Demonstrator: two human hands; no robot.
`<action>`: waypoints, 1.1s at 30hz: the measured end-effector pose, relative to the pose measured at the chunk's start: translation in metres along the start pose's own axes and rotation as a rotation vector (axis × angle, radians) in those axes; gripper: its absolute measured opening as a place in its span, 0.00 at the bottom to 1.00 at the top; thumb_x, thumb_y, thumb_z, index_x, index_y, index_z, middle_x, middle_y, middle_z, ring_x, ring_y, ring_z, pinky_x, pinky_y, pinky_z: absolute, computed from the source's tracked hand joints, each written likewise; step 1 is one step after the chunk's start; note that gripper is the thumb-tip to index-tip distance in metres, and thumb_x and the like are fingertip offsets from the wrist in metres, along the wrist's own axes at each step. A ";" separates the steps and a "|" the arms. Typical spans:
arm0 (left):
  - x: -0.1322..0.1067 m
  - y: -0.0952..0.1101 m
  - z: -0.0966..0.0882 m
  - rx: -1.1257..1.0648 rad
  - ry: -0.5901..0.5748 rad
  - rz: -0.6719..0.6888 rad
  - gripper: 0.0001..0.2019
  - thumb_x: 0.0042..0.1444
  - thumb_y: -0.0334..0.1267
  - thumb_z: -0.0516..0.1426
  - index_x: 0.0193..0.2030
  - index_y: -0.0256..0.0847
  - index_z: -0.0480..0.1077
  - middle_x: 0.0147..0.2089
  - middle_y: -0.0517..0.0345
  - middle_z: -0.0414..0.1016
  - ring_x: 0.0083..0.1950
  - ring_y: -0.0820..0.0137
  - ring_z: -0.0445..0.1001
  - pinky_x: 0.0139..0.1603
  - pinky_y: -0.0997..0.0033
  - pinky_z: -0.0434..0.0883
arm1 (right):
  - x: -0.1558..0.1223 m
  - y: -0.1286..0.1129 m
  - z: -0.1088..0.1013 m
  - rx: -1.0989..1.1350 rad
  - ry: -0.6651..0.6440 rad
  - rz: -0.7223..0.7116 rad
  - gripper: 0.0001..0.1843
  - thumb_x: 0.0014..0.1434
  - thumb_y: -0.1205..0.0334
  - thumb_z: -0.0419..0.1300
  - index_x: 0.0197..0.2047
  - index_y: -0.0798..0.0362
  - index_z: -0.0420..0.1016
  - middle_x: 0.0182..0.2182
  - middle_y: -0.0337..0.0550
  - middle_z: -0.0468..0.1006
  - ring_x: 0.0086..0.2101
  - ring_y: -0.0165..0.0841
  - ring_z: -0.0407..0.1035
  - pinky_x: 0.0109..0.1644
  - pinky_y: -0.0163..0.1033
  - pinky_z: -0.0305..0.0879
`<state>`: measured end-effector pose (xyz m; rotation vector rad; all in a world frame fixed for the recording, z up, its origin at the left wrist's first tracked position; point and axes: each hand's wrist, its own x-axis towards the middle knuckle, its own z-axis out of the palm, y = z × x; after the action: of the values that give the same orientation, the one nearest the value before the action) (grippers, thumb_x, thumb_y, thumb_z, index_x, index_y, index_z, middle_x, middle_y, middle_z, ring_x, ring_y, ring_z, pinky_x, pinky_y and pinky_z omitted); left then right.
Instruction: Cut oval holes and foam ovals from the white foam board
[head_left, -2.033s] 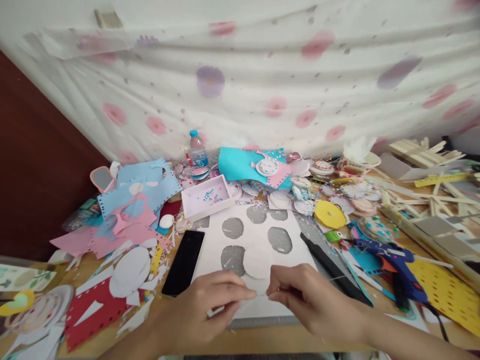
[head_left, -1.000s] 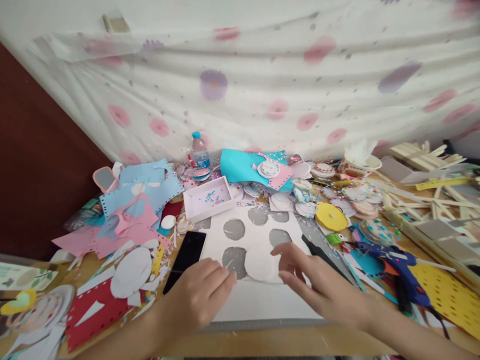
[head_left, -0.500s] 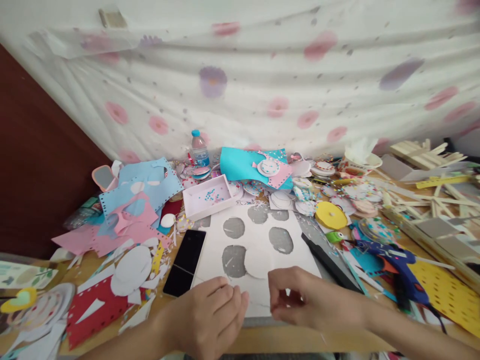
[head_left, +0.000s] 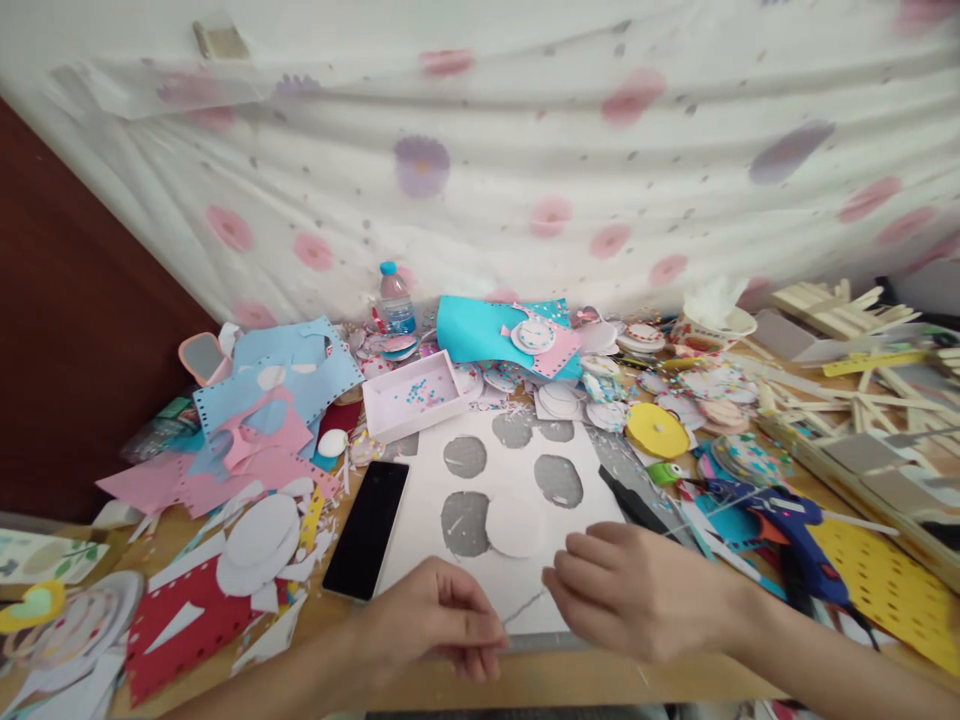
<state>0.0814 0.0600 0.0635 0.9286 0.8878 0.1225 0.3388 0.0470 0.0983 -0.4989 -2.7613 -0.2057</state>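
My left hand (head_left: 450, 615) is closed, thumb against fingers, over the near edge of a white sheet (head_left: 480, 595) with round holes cut in it. My right hand (head_left: 626, 590) is curled with its back towards me, over the sheet's near right part. A thin dark line runs between the two hands; whether it is a thread or a mark on the sheet I cannot tell. What either hand pinches is hidden or too small to name. Ahead of them a white paper disc (head_left: 516, 525) lies on the sheet, beside a hole showing the grey mat (head_left: 465, 522).
A black phone (head_left: 367, 530) lies left of the sheet. A black-handled tool (head_left: 637, 505) and a blue glue gun (head_left: 787, 520) lie right. Behind are a white box (head_left: 412, 395) with confetti, a yellow disc (head_left: 658, 430) and a bottle (head_left: 396, 300). Paper scraps crowd the left.
My left hand has turned, so its thumb side now shows. The right hand has rolled over, showing its back and knuckles. More of the white disc is visible. The camera has shifted slightly.
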 end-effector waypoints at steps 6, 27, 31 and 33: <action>-0.011 0.005 -0.015 1.333 0.455 0.988 0.12 0.64 0.28 0.50 0.40 0.34 0.76 0.33 0.51 0.78 0.35 0.68 0.75 0.36 0.68 0.73 | -0.003 0.002 -0.002 0.871 -0.255 0.737 0.14 0.69 0.56 0.50 0.53 0.53 0.64 0.34 0.41 0.77 0.32 0.30 0.71 0.34 0.34 0.65; -0.017 0.014 -0.016 1.898 0.469 1.443 0.12 0.61 0.23 0.49 0.43 0.25 0.74 0.36 0.43 0.79 0.37 0.63 0.77 0.36 0.64 0.75 | 0.004 -0.019 0.029 1.122 -0.262 0.972 0.04 0.55 0.66 0.60 0.29 0.56 0.71 0.20 0.32 0.66 0.22 0.24 0.57 0.25 0.28 0.52; -0.014 0.007 -0.009 1.470 0.420 1.070 0.10 0.62 0.26 0.51 0.38 0.33 0.74 0.30 0.53 0.76 0.30 0.69 0.74 0.31 0.70 0.72 | -0.001 -0.016 0.024 0.516 -0.169 0.558 0.10 0.61 0.73 0.52 0.31 0.56 0.72 0.25 0.40 0.72 0.24 0.27 0.63 0.26 0.32 0.54; -0.013 0.008 -0.004 1.001 0.387 0.701 0.09 0.61 0.31 0.54 0.32 0.36 0.74 0.28 0.57 0.74 0.29 0.72 0.74 0.31 0.74 0.71 | -0.005 -0.013 0.017 0.198 -0.058 0.304 0.13 0.64 0.74 0.48 0.34 0.58 0.72 0.27 0.45 0.74 0.24 0.31 0.66 0.24 0.35 0.55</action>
<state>0.0721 0.0612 0.0763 2.1943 0.9376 0.4988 0.3337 0.0371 0.0795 -0.8689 -2.6770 0.1553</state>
